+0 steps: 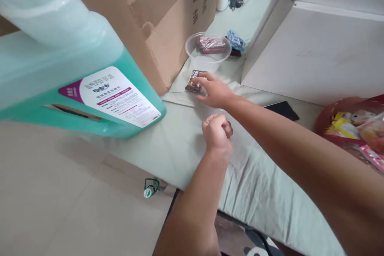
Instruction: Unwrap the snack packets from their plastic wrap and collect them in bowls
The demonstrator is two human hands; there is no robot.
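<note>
My left hand [217, 133] is closed in a fist above the pale green cloth. From it a clear plastic bag [240, 144] seems to hang, faint and partly hidden by my right forearm. Just beyond, my right hand [215, 90] reaches forward with its fingers apart. Its fingertips lie over a small dark brown snack packet [192, 84], and the thumb is off to the side. Behind the packet stands a clear round plastic tub [202, 62], with red wrapped packs [211, 44] seen in or behind it.
A large jug of green liquid [141, 84] looms at left, before a cardboard box [168, 48]. White boxes [315, 48] stand at right. A blue packet [236, 41], a black flat object [283, 111] and a red basket of snacks [322, 120] lie around. A bottle [148, 192] is below the cloth's edge.
</note>
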